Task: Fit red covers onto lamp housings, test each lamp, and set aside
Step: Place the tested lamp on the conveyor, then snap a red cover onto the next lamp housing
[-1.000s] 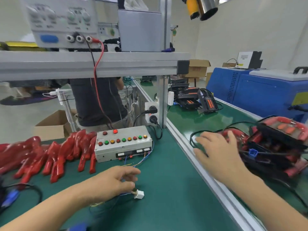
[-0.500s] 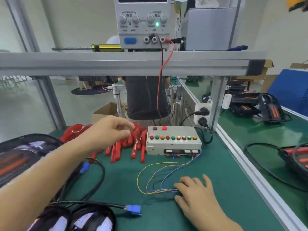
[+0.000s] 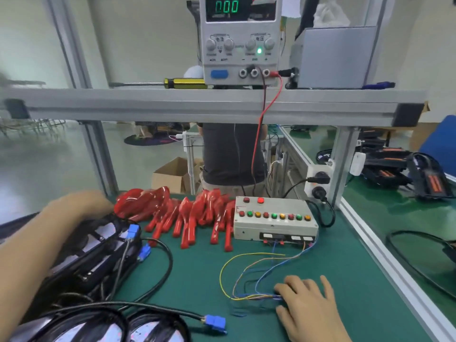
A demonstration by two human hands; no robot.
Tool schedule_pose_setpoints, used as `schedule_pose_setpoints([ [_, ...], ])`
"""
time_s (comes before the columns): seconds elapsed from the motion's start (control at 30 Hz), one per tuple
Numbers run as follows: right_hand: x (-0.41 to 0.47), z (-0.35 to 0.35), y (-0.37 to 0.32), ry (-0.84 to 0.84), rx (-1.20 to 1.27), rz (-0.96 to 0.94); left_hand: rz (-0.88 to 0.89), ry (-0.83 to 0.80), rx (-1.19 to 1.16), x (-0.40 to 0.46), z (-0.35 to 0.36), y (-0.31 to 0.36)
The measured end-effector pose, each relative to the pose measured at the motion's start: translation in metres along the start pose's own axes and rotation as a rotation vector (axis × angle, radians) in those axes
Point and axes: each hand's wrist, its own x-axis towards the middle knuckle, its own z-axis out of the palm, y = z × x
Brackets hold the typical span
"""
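Our left hand (image 3: 79,206) is on the far end of a black lamp housing (image 3: 98,245) at the left of the green bench (image 3: 197,280); the fingers are blurred and partly hidden, so we cannot tell the grip. Our right hand (image 3: 306,302) lies flat, fingers relaxed, over the end of the thin coloured wires (image 3: 246,275) from the test box (image 3: 274,220) (connector hidden underneath). Red covers (image 3: 192,215) are piled just left of the box. The supply (image 3: 240,40) reads 0.00.

Left hand (image 3: 81,206) motion-blurred, fingers hidden behind black lamp housing (image 3: 93,245); right hand (image 3: 306,304) fingertips conceal ends of thin coloured wires (image 3: 249,296).
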Motion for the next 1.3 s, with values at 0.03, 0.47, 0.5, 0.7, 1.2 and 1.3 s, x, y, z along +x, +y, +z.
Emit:
schedule_pose_setpoints([
  [0.03, 0.001, 0.002, 0.0, 0.009, -0.014, 0.0, -0.002, 0.03, -0.024, 0.0, 0.002, 0.001],
  [0.47, 0.006, -0.014, -0.007, -0.175, 0.078, 0.045, 0.107, 0.113, -0.023, -0.013, -0.02, 0.006],
  [0.5, 0.007, -0.017, -0.008, -0.191, 0.06, 0.037, 0.141, 0.118, -0.054, -0.015, -0.023, 0.008],
  [0.7, 0.011, -0.022, -0.01, -0.179, 0.283, -0.001, 0.292, 0.415, -0.457, -0.043, -0.059, 0.021],
  [1.2, 0.028, -0.073, -0.042, -0.278, 2.217, 0.433, 0.586, -0.2, -1.588, -0.13, -0.019, 0.177],
  [1.3, 0.023, -0.068, -0.025, -0.226, 2.259, 0.546, 0.657, -0.29, -1.494, -0.124, -0.014, 0.174],
])
